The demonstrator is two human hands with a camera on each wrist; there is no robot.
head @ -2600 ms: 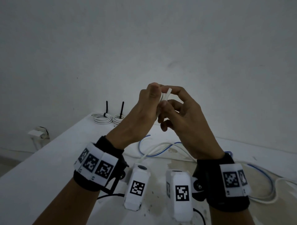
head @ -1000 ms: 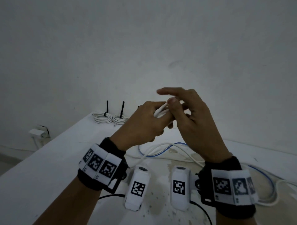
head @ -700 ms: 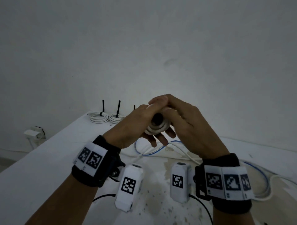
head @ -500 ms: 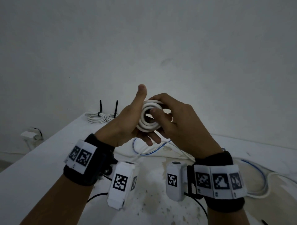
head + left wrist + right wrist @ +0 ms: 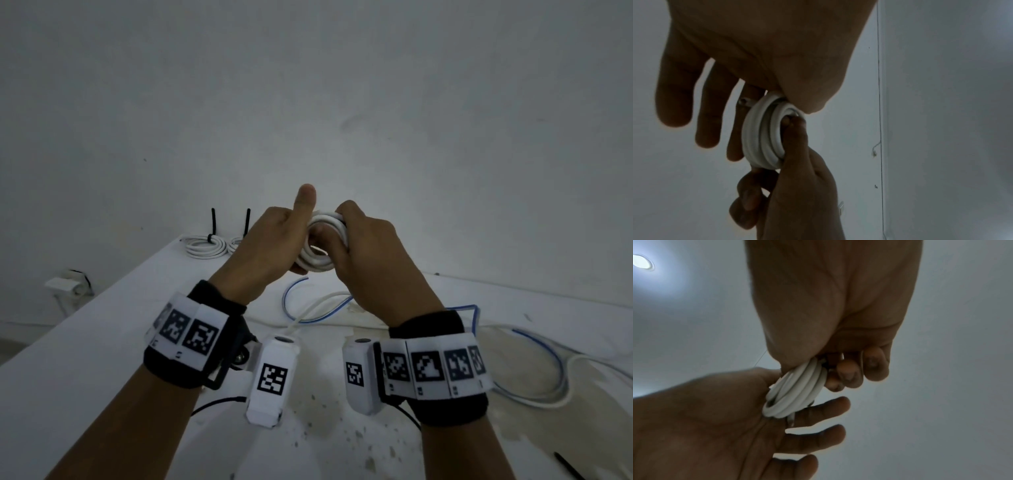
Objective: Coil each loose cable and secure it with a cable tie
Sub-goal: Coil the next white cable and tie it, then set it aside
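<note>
Both hands hold a small white cable coil [image 5: 317, 255] in the air above the white table [image 5: 102, 342]. My right hand [image 5: 363, 250] grips the coil, thumb through its hole and fingers curled round its rim. In the right wrist view the right hand [image 5: 828, 313] closes round the coil [image 5: 797, 391]. My left hand [image 5: 270, 246] lies flat against the coil's other side with its thumb pointing up. The left wrist view shows the left hand's fingers [image 5: 707, 100] straight beside the coil [image 5: 764, 134]. A short cable end sticks out by the left fingers. No tie is visible on this coil.
Two tied white coils [image 5: 205, 245] with upright black ties lie at the table's back left. Loose white and blue cables [image 5: 318, 308] run across the table and loop at the right [image 5: 548, 380]. A black cable tie [image 5: 568, 467] lies at the front right.
The hands finished winding the cable end and turned the coil to face me. The left hand opened flat with its thumb up, and the right hand took hold of the coil.
</note>
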